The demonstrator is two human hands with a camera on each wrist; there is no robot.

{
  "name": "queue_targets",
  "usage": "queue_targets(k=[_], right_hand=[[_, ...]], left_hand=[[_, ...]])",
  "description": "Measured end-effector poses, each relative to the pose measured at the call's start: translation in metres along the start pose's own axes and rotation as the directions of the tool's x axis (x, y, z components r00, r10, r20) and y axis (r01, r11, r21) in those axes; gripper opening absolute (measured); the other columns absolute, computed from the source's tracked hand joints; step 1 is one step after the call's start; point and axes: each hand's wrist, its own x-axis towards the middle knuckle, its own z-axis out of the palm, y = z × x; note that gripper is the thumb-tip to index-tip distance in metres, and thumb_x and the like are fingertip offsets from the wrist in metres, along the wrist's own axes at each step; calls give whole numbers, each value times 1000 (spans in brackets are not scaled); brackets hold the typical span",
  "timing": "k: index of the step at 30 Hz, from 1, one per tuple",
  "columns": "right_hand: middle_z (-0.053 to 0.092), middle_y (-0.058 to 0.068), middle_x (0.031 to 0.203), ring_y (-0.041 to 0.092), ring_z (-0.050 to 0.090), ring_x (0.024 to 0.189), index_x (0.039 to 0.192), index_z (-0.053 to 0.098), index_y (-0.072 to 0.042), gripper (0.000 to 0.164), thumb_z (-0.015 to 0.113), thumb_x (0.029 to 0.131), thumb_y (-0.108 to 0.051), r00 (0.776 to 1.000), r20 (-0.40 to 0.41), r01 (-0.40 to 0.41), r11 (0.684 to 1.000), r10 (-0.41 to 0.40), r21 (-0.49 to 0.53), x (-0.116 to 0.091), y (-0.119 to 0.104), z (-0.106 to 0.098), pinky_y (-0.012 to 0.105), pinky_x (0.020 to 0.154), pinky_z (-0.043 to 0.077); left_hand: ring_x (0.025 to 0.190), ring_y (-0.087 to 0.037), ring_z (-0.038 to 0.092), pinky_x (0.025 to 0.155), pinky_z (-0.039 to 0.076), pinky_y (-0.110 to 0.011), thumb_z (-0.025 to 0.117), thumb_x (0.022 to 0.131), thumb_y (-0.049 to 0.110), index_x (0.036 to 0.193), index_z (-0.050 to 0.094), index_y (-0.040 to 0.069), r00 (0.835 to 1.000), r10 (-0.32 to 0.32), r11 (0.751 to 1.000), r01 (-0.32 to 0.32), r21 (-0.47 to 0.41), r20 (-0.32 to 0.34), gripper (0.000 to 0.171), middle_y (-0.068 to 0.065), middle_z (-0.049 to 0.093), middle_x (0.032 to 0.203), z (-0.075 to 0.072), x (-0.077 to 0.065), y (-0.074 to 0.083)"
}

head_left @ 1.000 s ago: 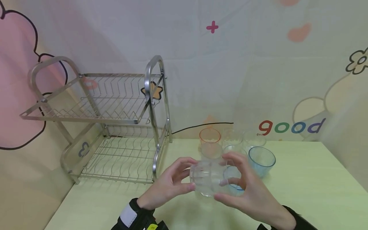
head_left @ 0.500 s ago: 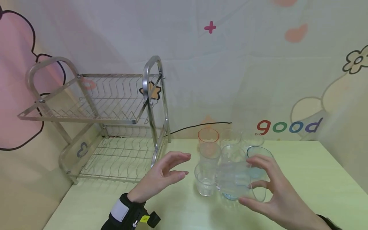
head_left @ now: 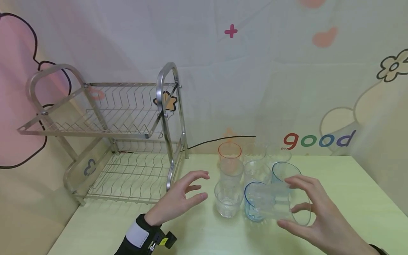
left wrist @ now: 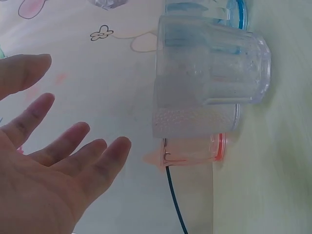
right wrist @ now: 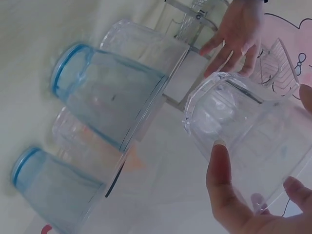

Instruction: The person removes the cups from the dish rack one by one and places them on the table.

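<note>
My right hand (head_left: 322, 216) holds a clear drinking glass (right wrist: 253, 141) on its side, thumb and fingers around its mouth end. The glass's base points left in the head view, above the near blue glass (head_left: 253, 214). My left hand (head_left: 178, 200) hovers with nothing in it, fingers spread and slightly bent, left of a clear faceted glass (left wrist: 214, 63). In the right wrist view, the near blue glass (right wrist: 109, 92) stands beside the held glass, with a second blue glass (right wrist: 56, 187) past it.
Behind stand more glasses: a frosted one (head_left: 231, 170), a red-rimmed one (head_left: 229, 152), and several clear ones. A two-tier metal dish rack (head_left: 95, 134) stands at the left on the pale table (head_left: 344, 198). A printed cloth (head_left: 223, 88) hangs behind.
My left hand has let go of the clear glass and drawn back to the left. My right hand has carried it to the right, uncovering the faceted glass and the near blue glass.
</note>
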Motion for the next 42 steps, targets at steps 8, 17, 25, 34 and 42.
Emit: queue_targets(k=[8, 17, 25, 34, 42], right_hand=[[40, 5, 134, 5, 43, 115, 139, 46, -4, 96, 93, 55, 0, 1000, 7, 23, 993, -22, -116, -7, 7, -16, 16, 67, 52], [42, 0, 133, -2, 44, 106, 136, 51, -5, 97, 95, 50, -6, 999, 12, 50, 962, -48, -268, -15, 19, -33, 11, 63, 49], [43, 7, 127, 2, 50, 90, 136, 52, -8, 91, 95, 56, -17, 999, 43, -9, 941, 25, -337, -19, 34, -38, 13, 59, 47], [42, 8, 126, 19, 52, 95, 137, 50, -12, 85, 93, 64, -26, 991, 79, -73, 929, 108, -362, -19, 54, -21, 24, 57, 53], [48, 10, 125, 26, 53, 102, 132, 55, -12, 82, 93, 60, -26, 994, 96, -1, 895, 50, -446, -16, 69, -9, 36, 64, 54]], left_hand=[[133, -14, 40, 104, 42, -38, 66, 95, 20, 131, 52, 21, 1000, 9, 997, -10, 80, 17, 38, 5, 45, 142, 1, 0, -2], [134, -12, 39, 105, 41, -38, 65, 96, 22, 131, 53, 22, 1000, -8, 983, 5, 181, 13, 37, 7, 43, 143, 2, -4, -7], [137, -15, 36, 108, 37, -41, 64, 97, 23, 131, 53, 21, 1000, -14, 944, 20, 330, -19, 36, 3, 39, 148, 3, 0, -4], [137, -25, 37, 106, 39, -44, 63, 97, 24, 133, 53, 18, 999, -43, 879, 47, 475, -18, 38, -7, 34, 152, 9, 6, -1], [136, -26, 38, 102, 43, -43, 63, 97, 25, 134, 53, 18, 999, -48, 856, 49, 514, -15, 40, -8, 32, 152, 12, 12, -2]])
